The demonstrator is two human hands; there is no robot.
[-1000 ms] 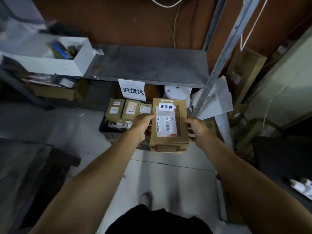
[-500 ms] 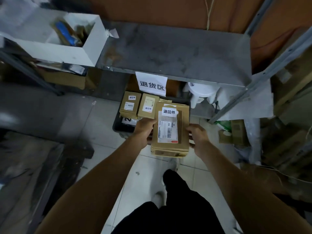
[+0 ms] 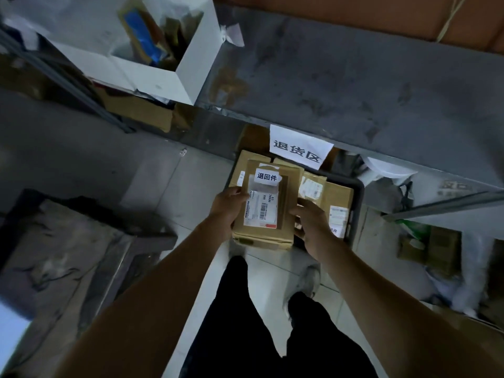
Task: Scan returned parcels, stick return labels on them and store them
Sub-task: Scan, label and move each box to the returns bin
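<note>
- Landmark: dark crate (image 3: 357,197) on the floor under the grey metal shelf (image 3: 341,85); I place every item below relative to it
- Left hand (image 3: 227,207): I see it at the crate's near-left corner, thumb laid over the parcel's top face at its left edge, remaining fingers curled under and hidden; it grips the parcel
- Right hand (image 3: 311,223): I see it over the crate's near edge, thumb and fingers bent against the parcel's right side, holding it; fingertips partly hidden behind the carton, so I cannot tell how far they wrap beneath
- Parcel (image 3: 268,205): brown carton held between both hands, above the crate's left half, long side running away from me
- Return label (image 3: 267,176): white sticker with black characters, on the parcel's top face at the end farthest from me, clear of both thumbs
- Shipping label (image 3: 263,211): white printed slip with barcode, on the parcel's top, just nearer me than the return label, between the two hands; left thumb touches its left margin
- Stored parcels (image 3: 334,197): brown cartons with white labels lying inside the crate, to the right of and behind the held parcel; exact count I cannot tell
- Paper sign (image 3: 298,150): white sheet with large characters, hanging from the shelf's front edge directly above the crate's far side
- White box (image 3: 163,77): open-topped, standing on the shelf, well to the left of the crate, contents blurred
- Floor tiles (image 3: 196,186): pale, left of and nearer me than the crate
</note>
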